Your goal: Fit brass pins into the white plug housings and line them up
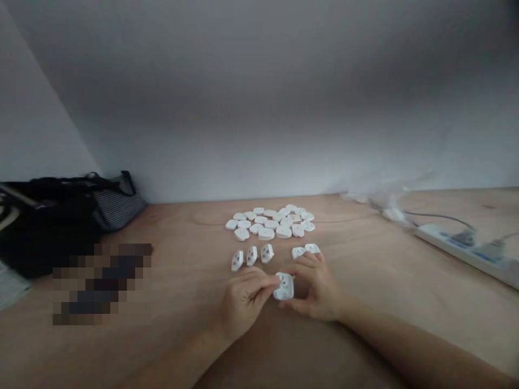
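Observation:
Between my two hands is a white plastic piece (285, 287) with small holes in its face, perhaps a plug or socket part. My left hand (246, 297) pinches its left edge between thumb and finger. Curved round its right side, my right hand (318, 287) has the thumb below and fingers above. Two open-faced white shells (312, 248) lie just beyond the right fingers, partly covered by them. Past my left hand, three similar holed pieces (252, 255) stand in a short row.
A cluster of several white pieces (266, 234) lies farther back. At right are a white power strip (466, 251) with plugs and clear plastic wrap (389, 202). A black bag (48, 221) sits at left beside a blurred dark object (105, 283). A wall (259, 135) closes the table's back.

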`<state>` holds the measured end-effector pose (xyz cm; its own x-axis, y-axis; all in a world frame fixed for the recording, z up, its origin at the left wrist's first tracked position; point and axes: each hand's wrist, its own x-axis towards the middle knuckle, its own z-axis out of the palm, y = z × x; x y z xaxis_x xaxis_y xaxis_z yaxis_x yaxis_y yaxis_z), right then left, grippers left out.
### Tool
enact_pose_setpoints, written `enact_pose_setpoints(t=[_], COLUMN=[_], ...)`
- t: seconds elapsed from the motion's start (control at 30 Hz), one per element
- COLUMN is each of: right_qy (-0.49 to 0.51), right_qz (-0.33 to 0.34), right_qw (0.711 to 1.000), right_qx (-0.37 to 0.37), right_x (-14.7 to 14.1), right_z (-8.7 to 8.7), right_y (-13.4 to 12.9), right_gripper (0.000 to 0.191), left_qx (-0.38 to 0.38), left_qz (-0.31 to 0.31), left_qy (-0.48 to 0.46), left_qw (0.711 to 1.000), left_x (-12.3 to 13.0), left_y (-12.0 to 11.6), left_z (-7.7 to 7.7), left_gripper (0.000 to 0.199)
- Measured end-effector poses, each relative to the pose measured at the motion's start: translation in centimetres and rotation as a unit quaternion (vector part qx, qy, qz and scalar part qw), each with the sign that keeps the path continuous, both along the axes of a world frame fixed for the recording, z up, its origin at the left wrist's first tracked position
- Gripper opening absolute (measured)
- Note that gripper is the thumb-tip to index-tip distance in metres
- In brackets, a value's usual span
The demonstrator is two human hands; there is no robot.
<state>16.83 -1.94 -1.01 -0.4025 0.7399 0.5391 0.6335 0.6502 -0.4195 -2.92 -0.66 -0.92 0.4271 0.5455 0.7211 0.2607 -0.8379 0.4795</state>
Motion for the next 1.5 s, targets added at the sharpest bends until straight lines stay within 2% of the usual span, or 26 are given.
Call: enact_pose_setpoints(t=[0.23,0.33,0.43,0.57,0.63,0.77,0.87,1.13,1.33,1.5], right_qy=[0.011,0.005,-0.004,-0.023,-0.027,-0.020,-0.021,-0.028,-0.041,-0.050], right_qz=[-0.019,-0.017,-0.020,-0.038,-0.054,-0.061,-0.055,-0.036,-0.021,-0.007], right_qw=[1.000,1.000,1.000,0.999,0.998,0.997,0.997,0.998,0.998,0.998], right_qx=[0.004,0.011,0.019,0.028,0.033,0.043,0.043,0.032,0.038,0.041], right_x=[-0.1,-0.1,0.2,1.0,1.3,1.5,1.3,1.3,1.0,0.5], right_z=[-0.2,-0.2,-0.1,0.0,-0.1,-0.3,-0.3,-0.1,-0.2,-0.1], right_y=[-0.1,-0.1,0.0,0.4,0.6,0.8,0.8,0.6,0.5,0.3], right_gripper=[0.043,0.043,0.043,0.045,0.047,0.046,0.046,0.047,0.048,0.045], left_qx=[0.001,0.033,0.045,-0.009,-0.056,-0.119,-0.133,-0.106,-0.061,-0.020], left_qz=[0.031,0.040,0.080,0.084,0.072,0.065,0.063,0.107,0.103,0.075], left_qy=[0.007,0.048,0.096,0.084,0.117,0.180,0.189,0.138,0.119,0.113], left_qw=[0.999,0.997,0.991,0.993,0.989,0.974,0.971,0.979,0.986,0.990], left_x=[0.4,0.2,-0.4,-1.2,-1.4,-1.2,-0.8,-0.8,-0.9,-0.6], left_y=[-0.3,-0.4,-0.2,0.6,1.1,1.5,1.5,1.0,0.7,0.4], left_z=[-0.1,0.3,0.7,0.4,0.2,-0.3,-0.4,0.2,0.6,0.7], left_gripper=[0.009,0.010,0.016,0.013,0.007,0.018,0.005,0.011,0.010,0.011])
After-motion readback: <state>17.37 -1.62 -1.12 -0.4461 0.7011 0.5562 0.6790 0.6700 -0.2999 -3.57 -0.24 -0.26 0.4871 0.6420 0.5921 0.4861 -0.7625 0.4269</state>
